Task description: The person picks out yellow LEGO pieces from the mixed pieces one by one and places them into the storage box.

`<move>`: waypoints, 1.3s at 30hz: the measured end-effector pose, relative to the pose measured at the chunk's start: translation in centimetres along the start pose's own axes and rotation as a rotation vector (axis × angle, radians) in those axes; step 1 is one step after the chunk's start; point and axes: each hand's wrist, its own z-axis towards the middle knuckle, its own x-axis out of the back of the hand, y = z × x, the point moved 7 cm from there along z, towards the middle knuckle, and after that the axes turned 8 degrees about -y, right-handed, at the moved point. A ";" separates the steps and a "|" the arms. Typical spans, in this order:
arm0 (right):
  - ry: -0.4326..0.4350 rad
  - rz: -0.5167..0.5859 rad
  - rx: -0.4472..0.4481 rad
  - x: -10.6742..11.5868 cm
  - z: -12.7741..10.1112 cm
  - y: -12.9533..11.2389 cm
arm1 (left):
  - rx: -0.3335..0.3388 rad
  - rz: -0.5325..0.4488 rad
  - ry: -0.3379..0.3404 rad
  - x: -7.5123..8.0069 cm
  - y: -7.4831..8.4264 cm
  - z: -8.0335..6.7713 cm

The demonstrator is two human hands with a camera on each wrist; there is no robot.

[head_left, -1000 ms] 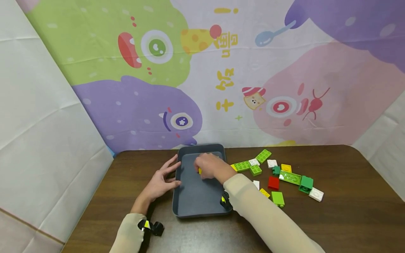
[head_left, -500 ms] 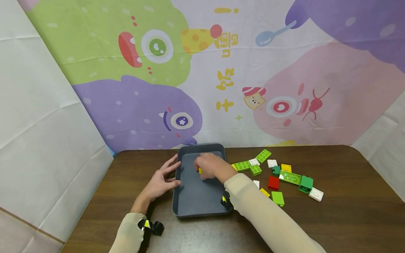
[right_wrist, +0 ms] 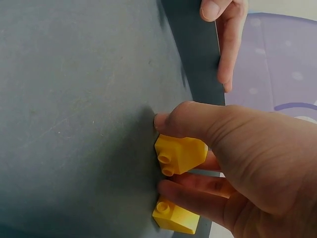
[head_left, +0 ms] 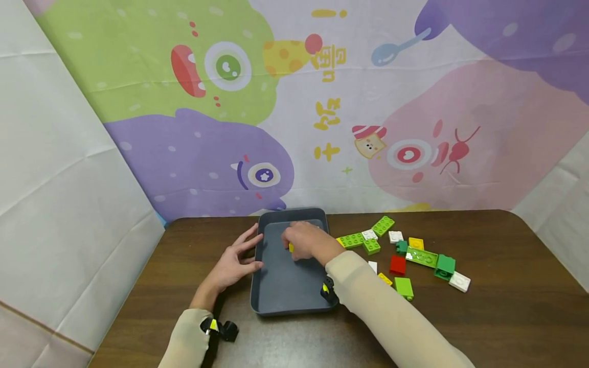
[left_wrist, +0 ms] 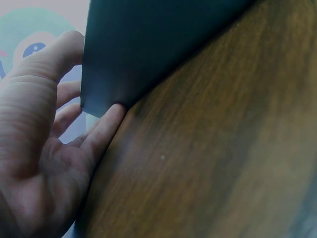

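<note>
A dark grey tray lies on the brown table. My right hand is inside its far half and pinches a small yellow sloped brick between thumb and fingers, right at the tray floor. A second yellow brick lies on the tray floor under the same fingers. In the head view only a sliver of yellow brick shows beside the hand. My left hand rests with straight fingers against the tray's left outer wall, holding nothing.
Several loose bricks lie right of the tray: green plates, a red brick, a dark green block, a white tile, a yellow one. A printed backdrop rises behind the table's far edge.
</note>
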 end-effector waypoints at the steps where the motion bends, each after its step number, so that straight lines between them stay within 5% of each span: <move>1: 0.000 -0.008 0.004 -0.2 0.3 0.1 | -0.001 0.001 -0.001 0.0 0.0 0.0; 5: 0.009 -0.027 0.028 -0.6 1.2 0.5 | 0.001 -0.002 -0.004 0.0 0.1 -0.2; 12: -0.016 -0.018 0.011 0.7 -0.5 -0.5 | -0.012 0.000 -0.002 0.1 0.2 -0.1; 21: 0.015 -0.008 0.023 -2.7 5.4 3.6 | -0.037 -0.006 0.003 0.1 0.5 0.2; 28: 0.003 -0.023 -0.014 1.4 -0.5 -0.2 | -0.009 0.006 0.001 -0.1 0.5 0.1; 39: 0.006 -0.034 -0.006 2.5 -1.4 -0.6 | 0.000 -0.014 0.001 -0.1 0.6 -0.1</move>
